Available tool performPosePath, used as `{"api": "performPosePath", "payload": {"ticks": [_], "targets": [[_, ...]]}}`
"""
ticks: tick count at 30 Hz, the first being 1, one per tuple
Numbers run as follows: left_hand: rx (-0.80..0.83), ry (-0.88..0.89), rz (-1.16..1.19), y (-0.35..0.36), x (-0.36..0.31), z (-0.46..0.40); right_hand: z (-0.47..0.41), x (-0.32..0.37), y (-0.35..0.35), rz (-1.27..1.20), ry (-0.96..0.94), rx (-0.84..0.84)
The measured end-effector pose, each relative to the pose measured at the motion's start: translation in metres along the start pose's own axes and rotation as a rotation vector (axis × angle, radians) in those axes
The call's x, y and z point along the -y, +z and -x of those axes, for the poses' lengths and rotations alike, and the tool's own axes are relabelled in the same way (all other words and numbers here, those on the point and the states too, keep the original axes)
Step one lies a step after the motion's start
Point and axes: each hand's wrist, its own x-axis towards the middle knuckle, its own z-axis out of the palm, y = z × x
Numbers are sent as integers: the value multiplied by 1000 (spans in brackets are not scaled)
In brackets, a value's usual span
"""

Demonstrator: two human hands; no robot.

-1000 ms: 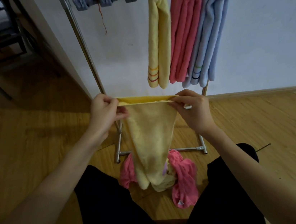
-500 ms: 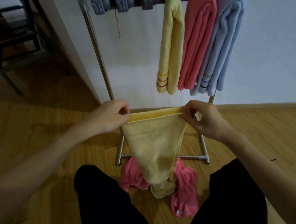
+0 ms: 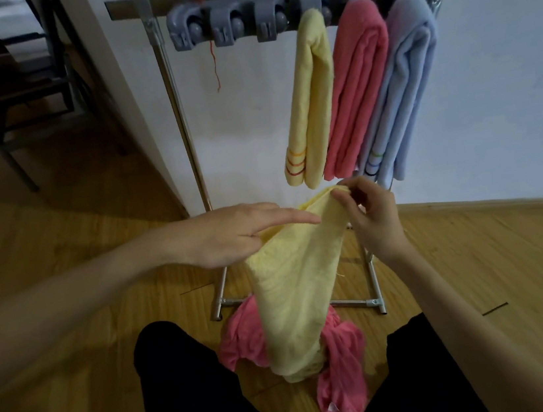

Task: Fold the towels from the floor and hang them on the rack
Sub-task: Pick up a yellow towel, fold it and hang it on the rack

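The right hand [image 3: 373, 218] pinches the top edge of a yellow towel [image 3: 295, 292] between thumb and fingertips, while the left hand [image 3: 232, 233], just beside it, lies flat with fingers straight and together against the towel's upper fold. The towel hangs down from both hands, its lower end resting on a crumpled pink towel [image 3: 339, 363] on the wooden floor [image 3: 73, 335] below them. Beyond the hands stands the metal rack [image 3: 178, 114], from which folded yellow [image 3: 312, 96], pink [image 3: 361, 83] and light blue [image 3: 409, 84] towels hang side by side, above the right hand.
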Motion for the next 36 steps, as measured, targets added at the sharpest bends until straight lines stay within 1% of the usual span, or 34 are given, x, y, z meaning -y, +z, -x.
{"api": "performPosePath", "payload": {"ticks": [2,4,9,13,15,19,22,24,25,27,29,30,33,36], "targets": [[56,17,-35,-6,-4,1,-3,5,2,-62,15,8],[95,18,-50,-10,-6,2,-6,10,2,-74,8,32],[127,-12,-37,-17,-2,5,-9,15,1,-62,-6,56],[252,61,-85,-16,-1,5,-8,17,9,-38,-32,103],[249,120,-161,-13,1,3,-9,18,12,-28,-50,142],[27,297,-308,-6,9,-4,-11,21,15,-26,-60,143],[-167,418,-522,-3,11,-5,-13,20,16,-49,-26,106],[-275,460,-643,-3,8,-5,-16,18,14,-56,-8,69],[-317,479,-681,-3,7,-6,-17,17,14,-52,-9,58],[-347,513,-734,-3,4,-7,-17,16,13,-51,-6,43],[-353,506,-741,-1,3,-9,-16,16,13,-73,0,10],[-366,475,-719,0,2,-11,-15,17,13,-87,5,-16],[-470,366,-626,2,3,-16,-15,23,12,-155,37,-69],[-578,289,-555,2,5,-24,-15,28,10,-203,57,-66]]}}
